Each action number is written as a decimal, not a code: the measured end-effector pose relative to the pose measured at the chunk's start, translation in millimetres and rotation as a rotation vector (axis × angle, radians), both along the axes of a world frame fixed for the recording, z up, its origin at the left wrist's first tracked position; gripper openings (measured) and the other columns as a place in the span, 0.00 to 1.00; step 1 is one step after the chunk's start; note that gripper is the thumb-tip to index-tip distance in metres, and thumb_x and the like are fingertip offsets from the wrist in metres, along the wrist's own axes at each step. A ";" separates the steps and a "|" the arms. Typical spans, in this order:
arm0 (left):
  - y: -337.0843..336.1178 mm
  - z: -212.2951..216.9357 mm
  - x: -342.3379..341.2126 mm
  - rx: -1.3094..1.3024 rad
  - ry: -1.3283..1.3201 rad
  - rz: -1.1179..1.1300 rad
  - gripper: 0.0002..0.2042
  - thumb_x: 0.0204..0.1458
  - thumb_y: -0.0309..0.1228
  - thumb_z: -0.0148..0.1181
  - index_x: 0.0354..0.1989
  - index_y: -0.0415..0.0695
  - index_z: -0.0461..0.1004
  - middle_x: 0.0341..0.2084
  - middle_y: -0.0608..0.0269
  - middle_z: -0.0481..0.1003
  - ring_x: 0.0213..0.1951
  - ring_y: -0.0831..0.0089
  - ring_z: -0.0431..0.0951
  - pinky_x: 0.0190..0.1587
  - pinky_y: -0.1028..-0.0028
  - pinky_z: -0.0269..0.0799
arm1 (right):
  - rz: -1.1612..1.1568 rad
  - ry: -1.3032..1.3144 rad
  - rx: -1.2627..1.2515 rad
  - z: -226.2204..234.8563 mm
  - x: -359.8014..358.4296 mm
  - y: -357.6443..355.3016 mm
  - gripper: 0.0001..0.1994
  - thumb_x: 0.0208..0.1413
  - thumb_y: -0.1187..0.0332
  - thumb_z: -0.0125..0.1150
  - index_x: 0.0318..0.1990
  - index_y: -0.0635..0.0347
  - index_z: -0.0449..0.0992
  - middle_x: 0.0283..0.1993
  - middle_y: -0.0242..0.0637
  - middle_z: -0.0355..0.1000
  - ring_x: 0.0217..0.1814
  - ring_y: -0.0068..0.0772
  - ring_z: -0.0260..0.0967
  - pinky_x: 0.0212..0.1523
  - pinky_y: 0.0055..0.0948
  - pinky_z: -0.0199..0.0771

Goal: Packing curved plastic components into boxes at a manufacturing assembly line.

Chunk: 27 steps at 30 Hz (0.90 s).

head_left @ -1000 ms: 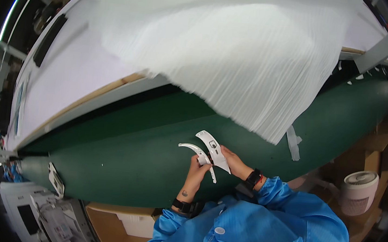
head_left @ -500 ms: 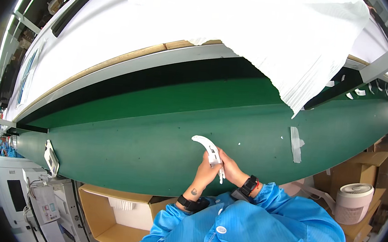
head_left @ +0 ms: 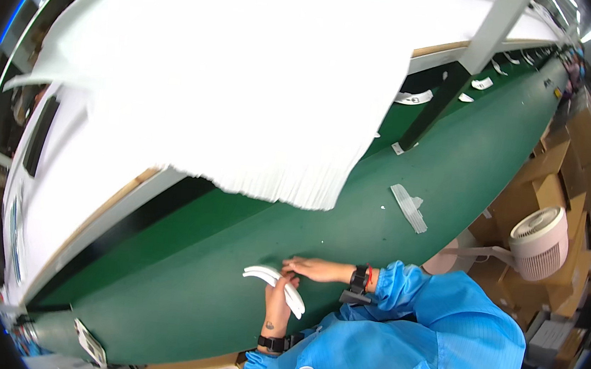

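My left hand [head_left: 279, 291] is closed around a curved white strip-like piece [head_left: 293, 300], which looks like two thin layers lying together. Its two ends stick out past the fingers, one to the upper left and one to the lower right. Just beside the left fingertips, my right hand [head_left: 312, 269] has its fingers stretched out flat, pointing left, with nothing seen in it. Whether the two hands touch is hard to make out. Both are over the green work surface [head_left: 347, 243].
A large white sheet stack [head_left: 247, 94] overhangs the upper shelf. Flattened ribbed white material [head_left: 408, 208] lies right of my hands. A white-and-black part [head_left: 89, 342] sits at the left. More curved white pieces [head_left: 481, 83] lie at far right, with a fan [head_left: 540, 244] and cardboard boxes [head_left: 549, 173] nearby.
The view has turned, swinging the table diagonally. My right hand has let go of the curved white piece and its fingers have straightened; my left hand keeps hold of it.
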<state>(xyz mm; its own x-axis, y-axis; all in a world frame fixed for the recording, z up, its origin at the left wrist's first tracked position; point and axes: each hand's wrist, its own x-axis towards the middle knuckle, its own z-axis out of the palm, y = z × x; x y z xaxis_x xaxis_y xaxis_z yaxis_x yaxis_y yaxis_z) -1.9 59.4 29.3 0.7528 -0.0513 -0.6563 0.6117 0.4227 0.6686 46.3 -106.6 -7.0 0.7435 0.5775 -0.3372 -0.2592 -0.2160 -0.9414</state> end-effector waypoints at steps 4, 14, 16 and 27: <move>-4.1 -5.8 0.5 0.090 -0.027 -0.064 0.21 0.51 0.28 0.54 0.54 0.36 0.61 0.35 0.53 0.72 0.34 0.63 0.76 0.39 0.68 0.74 | -0.464 -0.505 -0.413 -53.9 88.9 -68.2 0.17 0.55 0.62 0.54 0.44 0.68 0.71 0.54 0.53 0.65 0.54 0.57 0.62 0.51 0.47 0.66; 2.6 -12.0 17.0 0.076 0.096 -0.162 0.23 0.47 0.26 0.59 0.53 0.38 0.62 0.33 0.54 0.73 0.32 0.63 0.77 0.35 0.68 0.73 | -1.252 -0.650 -1.078 -95.0 238.8 -228.9 0.21 0.48 0.67 0.61 0.49 0.67 0.67 0.51 0.51 0.65 0.53 0.53 0.63 0.49 0.44 0.69; -21.2 -8.8 40.7 0.011 0.090 -0.305 0.22 0.47 0.27 0.59 0.52 0.38 0.63 0.33 0.54 0.73 0.32 0.62 0.76 0.35 0.68 0.73 | -1.402 -0.594 -0.834 -145.5 249.0 -299.9 0.22 0.48 0.67 0.62 0.49 0.67 0.67 0.52 0.50 0.65 0.55 0.52 0.62 0.46 0.42 0.71; -7.0 -15.8 80.6 0.120 -0.046 -0.092 0.20 0.48 0.26 0.58 0.49 0.36 0.63 0.47 0.50 0.70 0.51 0.58 0.71 0.52 0.58 0.69 | -0.616 -0.523 -0.114 -83.3 112.8 -63.8 0.16 0.49 0.80 0.53 0.47 0.68 0.62 0.35 0.54 0.73 0.40 0.53 0.74 0.40 0.43 0.73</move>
<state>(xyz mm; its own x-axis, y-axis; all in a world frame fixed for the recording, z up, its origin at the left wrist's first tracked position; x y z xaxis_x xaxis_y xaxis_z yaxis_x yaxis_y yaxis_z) 78.6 52.3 13.5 0.7779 -0.0444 -0.6268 0.6117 0.2818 0.7392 159.1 -170.4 -90.3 0.9940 -0.0030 0.1090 0.1038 -0.2797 -0.9544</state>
